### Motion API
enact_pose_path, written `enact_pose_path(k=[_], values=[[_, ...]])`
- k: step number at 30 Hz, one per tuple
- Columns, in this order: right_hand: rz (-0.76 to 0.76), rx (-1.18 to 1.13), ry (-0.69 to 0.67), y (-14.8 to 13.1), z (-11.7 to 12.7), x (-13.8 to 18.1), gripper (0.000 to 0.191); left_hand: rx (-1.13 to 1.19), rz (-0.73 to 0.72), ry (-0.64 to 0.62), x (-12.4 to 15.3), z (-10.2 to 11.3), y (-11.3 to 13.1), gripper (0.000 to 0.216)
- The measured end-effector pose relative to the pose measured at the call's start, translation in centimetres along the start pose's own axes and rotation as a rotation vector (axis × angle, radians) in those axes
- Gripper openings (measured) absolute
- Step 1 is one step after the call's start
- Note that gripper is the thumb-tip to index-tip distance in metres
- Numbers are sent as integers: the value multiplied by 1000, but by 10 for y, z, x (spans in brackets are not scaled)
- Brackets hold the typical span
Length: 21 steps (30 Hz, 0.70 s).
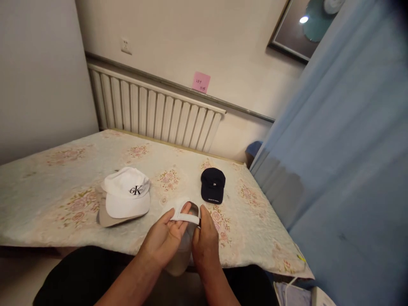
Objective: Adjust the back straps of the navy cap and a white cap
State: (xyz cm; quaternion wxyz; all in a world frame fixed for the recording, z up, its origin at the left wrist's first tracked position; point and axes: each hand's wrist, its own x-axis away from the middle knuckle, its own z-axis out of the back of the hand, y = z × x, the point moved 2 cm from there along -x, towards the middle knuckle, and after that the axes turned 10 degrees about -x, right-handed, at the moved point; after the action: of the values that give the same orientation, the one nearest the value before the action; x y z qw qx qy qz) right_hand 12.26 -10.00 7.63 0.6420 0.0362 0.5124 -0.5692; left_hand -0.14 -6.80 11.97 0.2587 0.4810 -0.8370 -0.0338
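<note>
Between my two hands is a pale cap [188, 218], its back strap and opening turned up and its greyish brim hanging down at the table's front edge. My left hand [164, 240] grips the left end of the strap, with fingers reaching into the opening. The right end is pinched by my right hand [205, 242]. Farther back and to the right sits a black cap [213, 185] with small white lettering, brim facing me. To the left, a white cap [127, 191] with black CK letters rests on a beige cap [106, 220].
The caps lie on a table [178, 170] with a floral cloth. Behind it are a white radiator [153, 110] and a wall with a pink note [201, 82]. A blue curtain [318, 170] hangs along the right side. Below it, a white cable [288, 289] runs near some boxes.
</note>
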Motion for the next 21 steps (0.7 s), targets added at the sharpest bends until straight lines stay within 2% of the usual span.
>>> enact_pose_path(k=[5, 14, 18, 21], values=[[18, -5, 25, 1, 0, -1, 46, -16, 7, 24, 3, -2, -3, 47], [11, 9, 36, 8, 0, 7, 46, 31, -19, 53, -3, 5, -1, 41], [-24, -24, 24, 5, 4, 7, 51, 40, 22, 49, 4, -6, -1, 43], [-52, -49, 12, -3, 10, 0, 56, 8, -15, 50, 11, -22, 2, 43]])
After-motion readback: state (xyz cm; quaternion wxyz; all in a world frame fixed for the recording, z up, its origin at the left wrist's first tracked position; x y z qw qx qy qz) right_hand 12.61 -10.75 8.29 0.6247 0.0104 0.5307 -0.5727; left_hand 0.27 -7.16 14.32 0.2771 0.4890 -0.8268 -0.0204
